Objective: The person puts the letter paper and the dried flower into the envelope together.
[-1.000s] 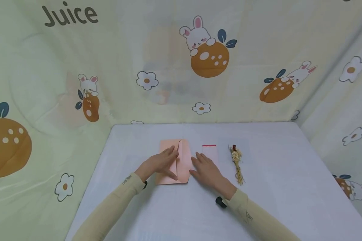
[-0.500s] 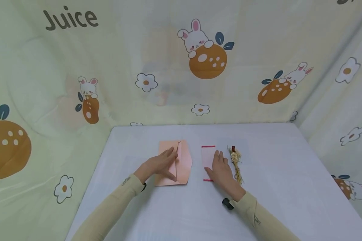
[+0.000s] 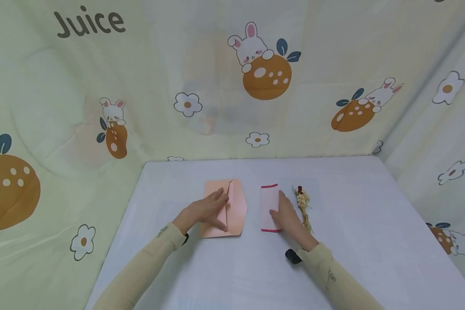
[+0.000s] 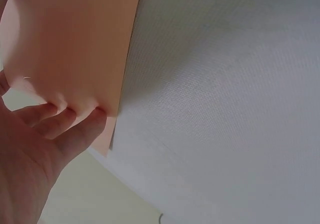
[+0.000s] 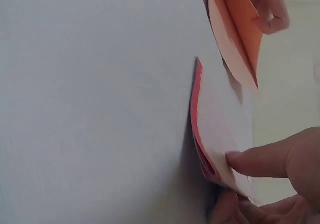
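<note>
A peach paper envelope (image 3: 238,211) lies on the table with its side flap spread to the right. My left hand (image 3: 207,211) rests on the envelope, fingers and thumb spread; in the left wrist view its fingertips press into the paper (image 4: 75,44). My right hand (image 3: 290,219) pinches the right edge of a pale pink, layered paper piece (image 3: 269,204) with red strips at both ends. In the right wrist view the thumb (image 5: 260,161) lies on top of this paper, with fingers below it. Its near edge is tilted off the table.
A small dried-flower bunch (image 3: 303,202) lies just right of my right hand, its stems partly hidden by the hand. The white table (image 3: 372,241) ends at a printed curtain (image 3: 217,77) behind and at both sides.
My right hand has moved right from beside the envelope to the pale pink paper and now grips its right edge, lifting it slightly. My left hand stays on the envelope.
</note>
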Demonstrator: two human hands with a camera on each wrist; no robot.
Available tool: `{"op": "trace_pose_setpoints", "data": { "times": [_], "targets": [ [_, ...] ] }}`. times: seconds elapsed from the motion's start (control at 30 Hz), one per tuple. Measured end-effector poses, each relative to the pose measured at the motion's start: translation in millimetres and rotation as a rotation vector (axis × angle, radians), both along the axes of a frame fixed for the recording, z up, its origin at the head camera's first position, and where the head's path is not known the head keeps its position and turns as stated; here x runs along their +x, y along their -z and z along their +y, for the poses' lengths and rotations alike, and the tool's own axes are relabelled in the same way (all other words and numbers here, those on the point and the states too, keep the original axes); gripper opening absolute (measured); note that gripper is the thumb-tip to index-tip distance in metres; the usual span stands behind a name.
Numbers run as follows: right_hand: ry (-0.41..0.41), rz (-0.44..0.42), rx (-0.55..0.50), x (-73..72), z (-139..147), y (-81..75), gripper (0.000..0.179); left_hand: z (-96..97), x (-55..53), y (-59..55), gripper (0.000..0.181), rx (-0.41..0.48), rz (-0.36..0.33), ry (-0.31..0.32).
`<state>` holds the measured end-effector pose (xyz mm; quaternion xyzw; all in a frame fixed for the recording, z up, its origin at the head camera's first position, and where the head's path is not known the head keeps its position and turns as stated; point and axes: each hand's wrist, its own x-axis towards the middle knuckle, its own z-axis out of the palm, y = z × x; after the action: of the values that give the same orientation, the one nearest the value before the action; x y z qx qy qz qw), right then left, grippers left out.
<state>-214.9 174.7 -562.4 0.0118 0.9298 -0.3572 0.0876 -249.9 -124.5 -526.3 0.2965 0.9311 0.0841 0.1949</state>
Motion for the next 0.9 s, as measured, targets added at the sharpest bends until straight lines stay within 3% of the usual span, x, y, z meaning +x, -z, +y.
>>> {"op": "trace_pose_setpoints", "data": {
  "times": [0.23,0.5,0.9],
  "targets": [
    [0.031,0.01,-0.045,-6.1,13.7,-7.3,0.051,-1.0,-0.8,-0.7,0.109,0.0,-0.001,0.003],
    [0.037,-0.001,-0.141,-10.6,10.8,-8.2,0.048,-3.1,-1.8,-1.2,0.106,0.007,-0.005,-0.001],
    [0.037,0.011,-0.23,-12.5,-25.7,-18.4,0.047,-0.9,-0.2,2.5,0.112,0.004,-0.009,-0.026]
  ]
}}
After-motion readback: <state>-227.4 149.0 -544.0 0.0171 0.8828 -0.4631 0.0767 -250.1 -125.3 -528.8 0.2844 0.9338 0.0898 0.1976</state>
